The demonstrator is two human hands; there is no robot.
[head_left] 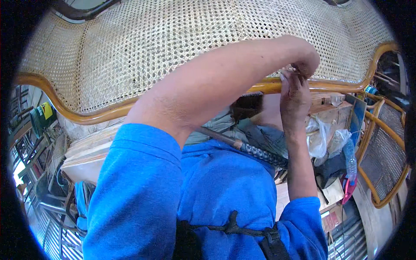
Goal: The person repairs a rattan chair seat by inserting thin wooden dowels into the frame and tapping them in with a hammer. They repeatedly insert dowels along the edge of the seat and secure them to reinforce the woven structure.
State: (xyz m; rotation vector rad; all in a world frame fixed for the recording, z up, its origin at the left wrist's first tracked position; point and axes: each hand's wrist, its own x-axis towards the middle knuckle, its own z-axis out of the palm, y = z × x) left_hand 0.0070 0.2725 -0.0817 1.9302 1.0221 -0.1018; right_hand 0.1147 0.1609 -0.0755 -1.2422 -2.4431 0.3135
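A large panel of woven cane webbing [173, 39] spreads in front of me, edged along its near side by a curved, varnished wooden frame [99, 116]. My left arm reaches far across to the right over it. My left hand [304, 60] bends down at the wrist above the frame's near rail, its fingers curled and mostly hidden. Just below, my right hand [295, 97] comes up from underneath, fingertips pinched together against the left fingers at the rail. Whatever lies between the fingertips is too small or covered to make out.
A rod with a dark patterned wrapping [262, 152] lies across my lap. To the right are a wooden box [333, 115], clear plastic bags [320, 138], a plastic bottle [350, 158] and another cane-panelled frame [385, 151]. Stacked boards [89, 151] and a green-yellow can [42, 117] are left.
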